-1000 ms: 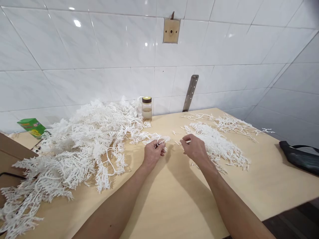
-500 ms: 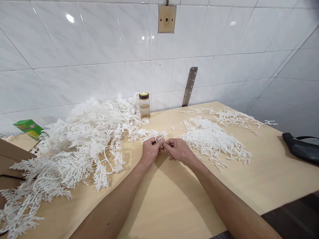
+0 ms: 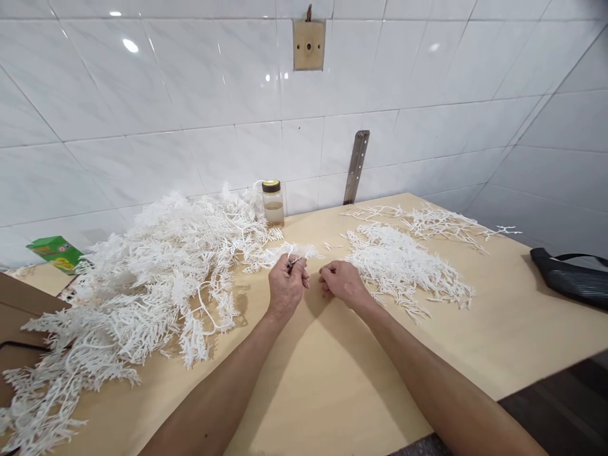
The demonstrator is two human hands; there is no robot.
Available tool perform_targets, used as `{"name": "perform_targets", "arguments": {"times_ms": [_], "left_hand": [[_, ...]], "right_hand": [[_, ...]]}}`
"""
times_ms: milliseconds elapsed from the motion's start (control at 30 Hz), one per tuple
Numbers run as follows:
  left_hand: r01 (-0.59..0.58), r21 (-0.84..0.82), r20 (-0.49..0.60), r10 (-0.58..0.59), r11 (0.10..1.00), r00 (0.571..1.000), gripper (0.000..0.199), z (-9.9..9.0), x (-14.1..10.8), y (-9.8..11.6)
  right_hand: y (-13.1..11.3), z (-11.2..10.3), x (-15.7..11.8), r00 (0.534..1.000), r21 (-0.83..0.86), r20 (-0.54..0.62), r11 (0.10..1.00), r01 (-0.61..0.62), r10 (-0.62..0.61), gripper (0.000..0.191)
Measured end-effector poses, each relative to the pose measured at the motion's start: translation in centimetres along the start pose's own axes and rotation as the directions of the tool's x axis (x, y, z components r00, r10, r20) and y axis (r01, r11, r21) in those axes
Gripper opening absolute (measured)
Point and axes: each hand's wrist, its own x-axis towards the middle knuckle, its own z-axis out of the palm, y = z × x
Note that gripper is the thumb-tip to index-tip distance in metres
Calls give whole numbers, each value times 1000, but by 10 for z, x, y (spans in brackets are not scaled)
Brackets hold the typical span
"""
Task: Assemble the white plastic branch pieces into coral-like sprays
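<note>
Branches (image 3: 161, 253) left, sprigs (image 3: 403, 263) right; jar (image 3: 273, 206) behind, perhaps touching the wall (image 3: 190, 76).

And we have glossy white tiled walls (image 3: 190, 76) meeting in a corner at right, bright glints of light upper left, a yellowed wall plate (image 3: 308, 45) top centre, and a pale wood-toned bench (image 3: 304, 392) stretching below, dark floor (image 3: 565, 405) at lower right!

- Feathery white heap (image 3: 166, 253) sprawled along the desk (image 3: 304, 380)'s left side.
- Short white sprigs (image 3: 403, 266) lay piled toward the right edge.
- Thin white stems (image 3: 439, 223) crisscrossed near the far right corner.
- White frond (image 3: 293, 253) was held in the left hand (image 3: 285, 288).
</note>
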Motion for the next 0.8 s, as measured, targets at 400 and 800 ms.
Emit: {"name": "perform_targets", "arguments": {"times_ms": [400, 800], "left_hand": [[261, -33, 230, -246, 965, 941, 40, -15, 5, 1], [344, -64, 299, -311, 937, 902, 49, -17, 5, 5]], "right_hand": [[16, -86, 13, 857, -466, -450, 885, 17, -253, 22], [4, -68, 2, 974, -111, -195, 989, 98, -118, 26]]}}
